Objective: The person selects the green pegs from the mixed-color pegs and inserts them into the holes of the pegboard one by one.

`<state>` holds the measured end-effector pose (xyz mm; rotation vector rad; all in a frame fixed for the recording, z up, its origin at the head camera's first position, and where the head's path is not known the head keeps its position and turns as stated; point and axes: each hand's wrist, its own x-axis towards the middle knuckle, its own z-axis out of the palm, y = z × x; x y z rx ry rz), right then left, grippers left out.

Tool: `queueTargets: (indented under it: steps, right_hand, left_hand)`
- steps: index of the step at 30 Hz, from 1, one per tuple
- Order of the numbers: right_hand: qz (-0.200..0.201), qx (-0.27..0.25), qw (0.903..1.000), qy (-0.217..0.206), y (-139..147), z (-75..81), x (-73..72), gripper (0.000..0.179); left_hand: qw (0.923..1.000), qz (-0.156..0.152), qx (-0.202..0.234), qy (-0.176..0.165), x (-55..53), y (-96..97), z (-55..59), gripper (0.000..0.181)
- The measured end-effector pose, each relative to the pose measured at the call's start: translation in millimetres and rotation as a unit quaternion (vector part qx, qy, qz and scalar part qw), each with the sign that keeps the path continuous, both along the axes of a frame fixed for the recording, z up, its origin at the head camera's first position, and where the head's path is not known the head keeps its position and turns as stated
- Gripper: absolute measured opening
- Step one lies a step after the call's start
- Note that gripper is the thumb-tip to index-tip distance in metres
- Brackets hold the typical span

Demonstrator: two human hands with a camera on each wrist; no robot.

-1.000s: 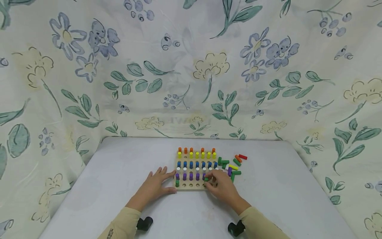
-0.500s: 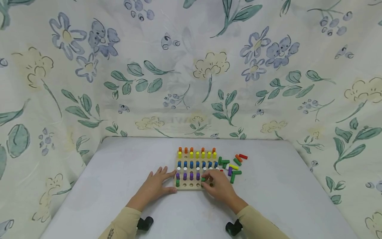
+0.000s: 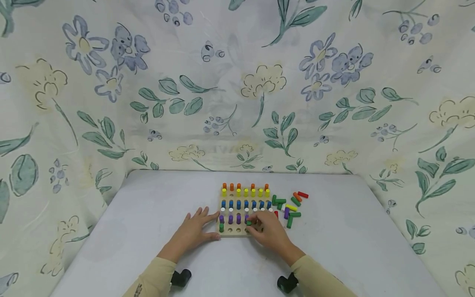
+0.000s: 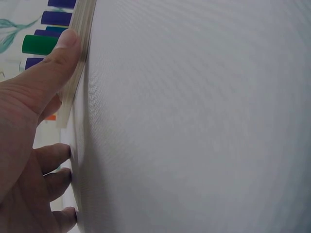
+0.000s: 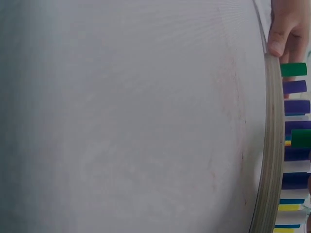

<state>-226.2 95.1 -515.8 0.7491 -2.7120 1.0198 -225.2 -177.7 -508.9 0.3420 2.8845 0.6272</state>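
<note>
A wooden peg board (image 3: 234,234) stands on the white table, with rows of orange, yellow, blue, white and purple pegs. My right hand (image 3: 272,231) pinches a green peg (image 3: 249,223) between thumb and fingertips, upright just above the front row of holes. In the right wrist view this held peg (image 5: 302,138) shows a gap from the board's wooden edge. Another green peg (image 3: 221,227) is in the front row's leftmost hole. My left hand (image 3: 196,227) has its fingers spread, thumb and index touching the board's left side. The right hand hides the board's front right part.
Loose pegs lie right of the board: several green ones (image 3: 295,214), a yellow peg (image 3: 291,207), a purple peg (image 3: 286,213), an orange peg (image 3: 297,196) and a red peg (image 3: 302,194). A flowered cloth (image 3: 237,103) hangs behind the table (image 3: 148,198).
My right hand has moved left along the board's front row with the green peg pinched in it. The left hand has stayed in place at the board's left side.
</note>
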Motion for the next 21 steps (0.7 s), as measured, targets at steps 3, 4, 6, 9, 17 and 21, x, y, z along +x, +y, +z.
queueTargets:
  steps: [3,4,6,9,17,21]
  right_hand:
    - [0.003,0.000,1.0000,-0.004,-2,1.6,-0.4,0.020]
    - [0.004,-0.001,1.0000,-0.005,-3,2.4,-0.5,0.020]
    - [0.005,0.001,1.0000,-0.006,-4,3.1,-1.0,0.020]
    - [0.006,0.004,1.0000,-0.004,-5,3.9,-1.7,0.020]
    - [0.005,0.023,0.9997,-0.002,-10,3.1,-4.4,0.020]
    - [0.006,0.038,0.9993,0.004,-14,1.6,-5.1,0.019]
  left_hand:
    - [1.0000,-0.001,-0.001,0.000,-0.5,0.2,0.0,0.085]
    - [1.0000,-0.001,-0.002,0.000,-0.7,0.4,0.0,0.084]
    - [1.0000,-0.001,0.000,0.000,-0.6,0.7,0.5,0.084]
    - [1.0000,-0.002,0.003,-0.001,-0.7,1.1,1.4,0.084]
    - [1.0000,-0.002,0.002,-0.002,0.2,-0.4,1.5,0.083]
    - [1.0000,-0.005,0.004,0.001,0.7,-0.8,2.6,0.083]
